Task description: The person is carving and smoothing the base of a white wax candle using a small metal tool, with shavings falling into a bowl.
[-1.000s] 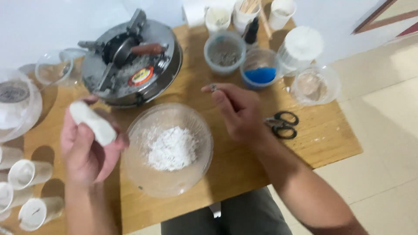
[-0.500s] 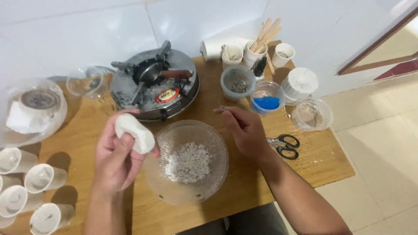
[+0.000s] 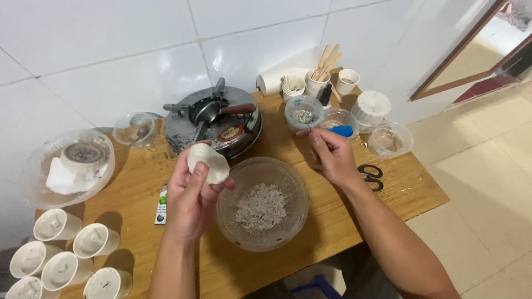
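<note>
**White lump held left of the bowl**

White lump (image 3: pixel 208 162) sits in the left hand (image 3: pixel 194 199), fingers curled about it, above the near-left rim of the clear bowl (image 3: pixel 296 191) of flakes. The right hand (image 3: pixel 332 158) hovers to the right, over the bowl's far-right rim, fingertips pinched together; what they pinch is unclear. The counter (image 3: pixel 388 199) lies beneath.

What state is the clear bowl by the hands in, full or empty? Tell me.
Partly filled: the clear bowl holds a low heap of white flakes in its middle, with bare bottom showing around it.
</note>
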